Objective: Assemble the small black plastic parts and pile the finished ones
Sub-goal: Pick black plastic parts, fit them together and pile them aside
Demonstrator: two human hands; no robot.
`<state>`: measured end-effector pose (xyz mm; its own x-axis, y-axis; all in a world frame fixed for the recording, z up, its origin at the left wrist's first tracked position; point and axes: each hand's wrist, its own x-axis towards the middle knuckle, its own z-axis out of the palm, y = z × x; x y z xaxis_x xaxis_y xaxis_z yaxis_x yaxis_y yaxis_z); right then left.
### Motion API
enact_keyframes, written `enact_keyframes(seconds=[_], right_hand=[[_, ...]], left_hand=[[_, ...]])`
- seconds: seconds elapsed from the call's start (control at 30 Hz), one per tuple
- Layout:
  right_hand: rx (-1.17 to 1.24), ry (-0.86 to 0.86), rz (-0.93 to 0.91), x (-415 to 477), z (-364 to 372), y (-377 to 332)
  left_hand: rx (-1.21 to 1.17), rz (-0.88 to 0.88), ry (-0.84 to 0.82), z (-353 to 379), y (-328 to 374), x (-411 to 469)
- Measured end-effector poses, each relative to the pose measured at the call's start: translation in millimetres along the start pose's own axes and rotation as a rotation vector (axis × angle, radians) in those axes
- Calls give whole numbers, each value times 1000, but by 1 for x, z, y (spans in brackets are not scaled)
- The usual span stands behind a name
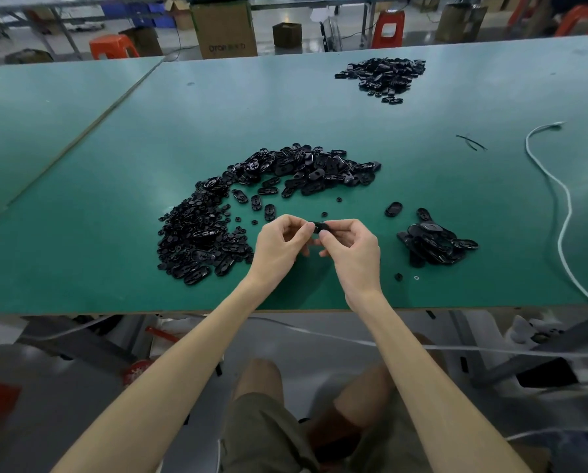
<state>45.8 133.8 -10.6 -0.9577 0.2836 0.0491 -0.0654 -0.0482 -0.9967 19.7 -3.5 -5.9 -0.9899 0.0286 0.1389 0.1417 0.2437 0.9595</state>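
Just above the green table's (115, 268) near edge, left hand (278, 244) and right hand (350, 247) meet — both pinching one small black oval plastic part (320, 227), likely pressing pieces together. Its long axis runs left-right. Loose black parts (217, 216) lie left — a smaller finished pile (436, 244) right.

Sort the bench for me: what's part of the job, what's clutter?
Job: black part pinched by left hand and right hand; big parts pile; small pile at right; far pile.
Lying about: white cable; black strips; cardboard box; red stool.
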Motion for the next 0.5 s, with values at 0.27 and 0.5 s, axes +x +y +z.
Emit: enact_keyframes(seconds=[0.27,0.5], right_hand=[[-10,-35,-1,0,-1,0],[8,-56,-1,-3,-1,-1]], left_hand=[[34,21,20,0,-2,0],[74,56,56,0,0,-3]])
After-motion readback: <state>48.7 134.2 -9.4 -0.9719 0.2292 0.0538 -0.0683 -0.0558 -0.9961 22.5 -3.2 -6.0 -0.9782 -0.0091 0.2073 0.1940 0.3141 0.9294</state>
